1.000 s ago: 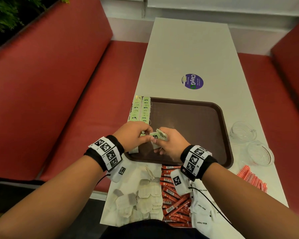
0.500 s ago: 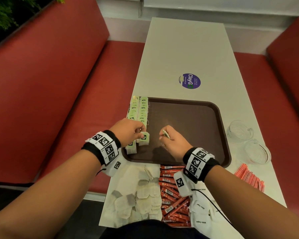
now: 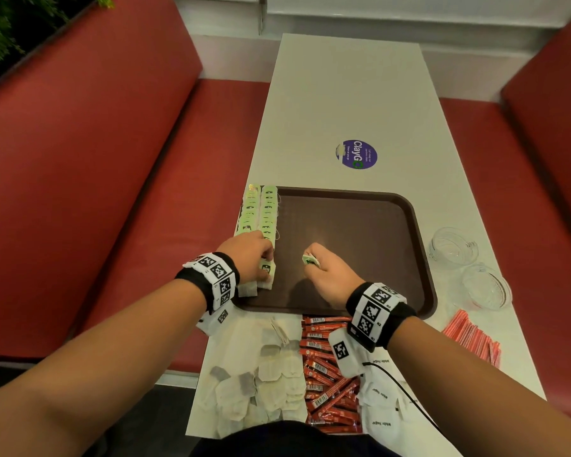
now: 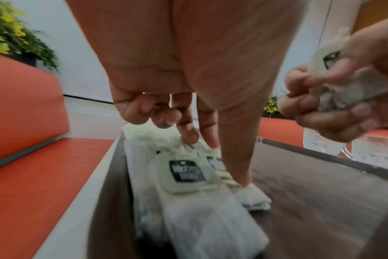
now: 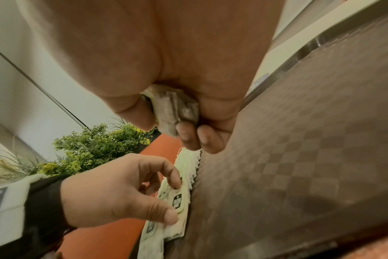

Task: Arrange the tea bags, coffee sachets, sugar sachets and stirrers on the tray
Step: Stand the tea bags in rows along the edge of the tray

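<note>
Purple "ClayGo" sticker (image 3: 357,154); "White Sugar" on white sugar sachets (image 3: 381,395).

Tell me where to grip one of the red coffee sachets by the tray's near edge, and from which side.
Take a red coffee sachet from the top of the heap, pinching across its narrow width near the middle, coming straight down from above. They are slim, flat sticks lying crisscrossed on the table, so their ends are tangled. The right hand still holds a tea bag; the left hand presses on the tea bag rows.
</note>
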The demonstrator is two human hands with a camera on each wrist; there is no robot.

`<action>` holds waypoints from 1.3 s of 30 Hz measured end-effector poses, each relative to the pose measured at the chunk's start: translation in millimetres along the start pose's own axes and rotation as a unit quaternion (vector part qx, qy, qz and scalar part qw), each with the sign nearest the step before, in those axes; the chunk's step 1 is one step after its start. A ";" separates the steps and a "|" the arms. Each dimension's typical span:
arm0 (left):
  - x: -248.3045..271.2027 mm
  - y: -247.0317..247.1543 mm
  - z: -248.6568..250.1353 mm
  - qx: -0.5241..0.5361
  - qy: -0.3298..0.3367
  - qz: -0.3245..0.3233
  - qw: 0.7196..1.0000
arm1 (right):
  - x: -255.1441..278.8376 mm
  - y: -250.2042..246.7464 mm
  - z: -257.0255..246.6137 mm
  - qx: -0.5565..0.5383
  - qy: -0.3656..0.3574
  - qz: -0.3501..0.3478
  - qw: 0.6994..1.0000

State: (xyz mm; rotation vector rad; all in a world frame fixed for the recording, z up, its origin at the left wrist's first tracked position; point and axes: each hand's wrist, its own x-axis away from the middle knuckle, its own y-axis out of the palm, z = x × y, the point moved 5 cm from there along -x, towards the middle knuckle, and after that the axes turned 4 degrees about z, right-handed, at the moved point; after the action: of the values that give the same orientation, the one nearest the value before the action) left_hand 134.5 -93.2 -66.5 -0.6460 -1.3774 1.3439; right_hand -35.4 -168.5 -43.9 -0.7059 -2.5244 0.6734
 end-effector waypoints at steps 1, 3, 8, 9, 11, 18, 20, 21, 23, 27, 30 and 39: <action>0.5 2.1 1.1 -0.011 0.003 -0.003 1.000 | -0.1 -0.8 0.0 0.002 -0.004 0.001 1.000; 0.0 1.7 -0.1 -0.013 -0.001 0.002 1.000 | -0.6 -1.8 0.7 0.004 -0.015 0.002 1.000; -4.0 -1.6 -2.1 -0.001 -0.010 -0.012 1.000 | -1.2 -3.3 2.1 0.029 -0.020 0.011 0.999; -4.5 -1.6 -2.3 -0.001 -0.014 -0.018 1.000 | -1.1 -3.4 1.9 0.029 -0.017 0.012 0.999; -6.2 -0.9 -3.1 -0.002 -0.021 -0.025 0.999 | -1.0 -2.8 1.5 0.028 -0.015 0.013 0.999; -11.7 -8.3 -9.4 0.029 -0.052 -0.008 0.998 | -2.4 -2.7 0.1 0.037 -0.029 0.016 0.999; -12.0 -11.2 -11.6 0.033 -0.062 0.012 0.997 | -2.3 -3.6 -0.1 0.036 -0.029 0.014 0.999; -11.6 -12.7 -11.6 0.035 -0.062 0.026 0.997 | -2.2 -4.6 0.3 0.034 -0.028 0.015 0.999; -8.9 -11.8 -9.2 0.035 -0.047 0.040 0.997 | -2.4 -6.1 1.7 0.030 -0.026 0.019 0.999; -0.1 0.5 0.9 -0.014 0.003 -0.008 1.000 | -3.0 -7.3 1.7 0.024 -0.029 0.024 0.999; 0.1 2.1 -2.2 -0.024 -0.007 -0.007 1.000 | -4.4 -6.3 -0.7 0.015 -0.028 0.027 0.999; 18.9 -30.8 16.8 0.180 0.061 0.089 0.978 | -5.1 -4.2 -1.5 -0.028 -0.004 0.031 0.999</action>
State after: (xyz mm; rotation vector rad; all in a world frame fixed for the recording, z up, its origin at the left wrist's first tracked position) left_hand 122.2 -89.0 -28.9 -0.6032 -0.9610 1.6185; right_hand -32.2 -174.1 -41.7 -0.8070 -2.5468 0.6291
